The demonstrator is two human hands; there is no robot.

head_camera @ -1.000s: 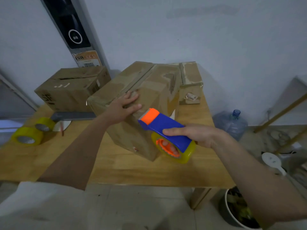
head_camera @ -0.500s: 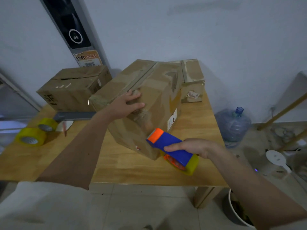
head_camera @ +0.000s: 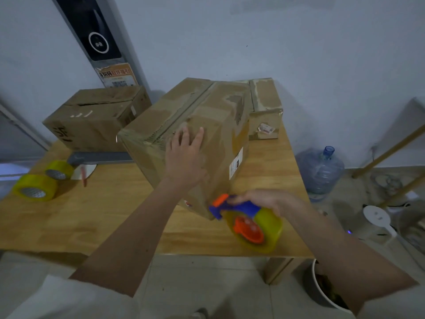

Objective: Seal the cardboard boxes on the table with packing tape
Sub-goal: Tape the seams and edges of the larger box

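A large cardboard box (head_camera: 213, 116) stands in the middle of the wooden table (head_camera: 92, 217), turned at an angle. My left hand (head_camera: 186, 155) lies flat on its near face with fingers spread. My right hand (head_camera: 266, 200) grips a blue and orange tape dispenser (head_camera: 243, 217) loaded with a yellowish roll, held at the box's lower near corner just above the table. A second box (head_camera: 96, 118) sits at the back left. A smaller box (head_camera: 265, 111) stands behind the large one on the right.
Two loose rolls of yellow tape (head_camera: 35, 187) lie at the table's left edge beside a red pen (head_camera: 84, 177). A water jug (head_camera: 322, 171) stands on the floor to the right. A white bin (head_camera: 326, 293) sits under the table's right corner.
My right hand has brought the dispenser down the box's near edge to its bottom corner. My left hand has slid from the top edge onto the near face.
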